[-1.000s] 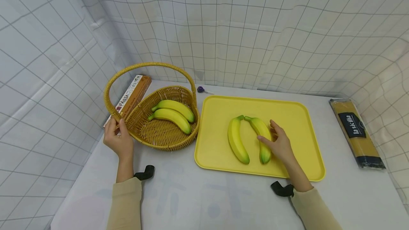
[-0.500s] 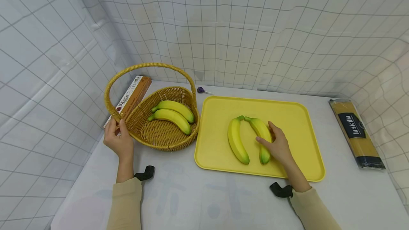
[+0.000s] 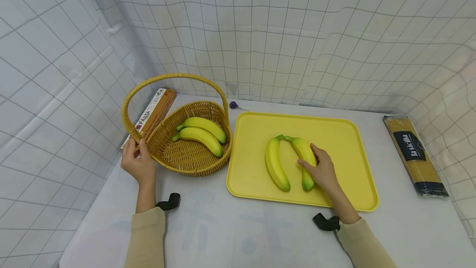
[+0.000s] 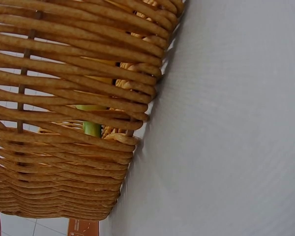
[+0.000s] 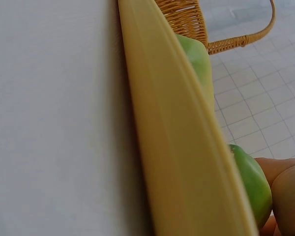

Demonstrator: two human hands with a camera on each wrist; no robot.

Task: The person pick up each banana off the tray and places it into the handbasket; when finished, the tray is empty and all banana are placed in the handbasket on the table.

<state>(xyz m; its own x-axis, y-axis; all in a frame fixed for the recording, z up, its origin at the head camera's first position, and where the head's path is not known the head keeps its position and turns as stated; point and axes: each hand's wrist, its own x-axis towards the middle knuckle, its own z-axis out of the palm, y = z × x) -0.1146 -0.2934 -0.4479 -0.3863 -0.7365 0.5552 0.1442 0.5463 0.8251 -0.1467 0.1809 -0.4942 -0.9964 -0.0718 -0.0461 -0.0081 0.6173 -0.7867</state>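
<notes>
Two bananas lie on the yellow tray (image 3: pixel 346 144). My right hand (image 3: pixel 322 173) holds the right banana (image 3: pixel 304 152), thumb across its left side and fingers along its right. In the right wrist view this banana's green end (image 5: pixel 253 184) shows by the fingers, behind the tray's rim. The left banana (image 3: pixel 275 162) lies apart from the hand. My left hand (image 3: pixel 139 162) pinches the wicker basket (image 3: pixel 182 158) at its left rim, by the foot of the handle. Two more bananas (image 3: pixel 198 135) lie inside the basket, side by side. The left wrist view shows mostly woven wall.
Behind the basket's left side lies a pasta box (image 3: pixel 154 113). A purple lollipop (image 3: pixel 234 104) is at the back, between basket and tray. A pack of spaghetti (image 3: pixel 414 156) lies right of the tray. Gridded white curtains (image 3: pixel 279 40) enclose the back and sides of the table.
My right hand has shifted slightly left and its fingers have closed in on the right banana. The left hand stays at the basket's rim.
</notes>
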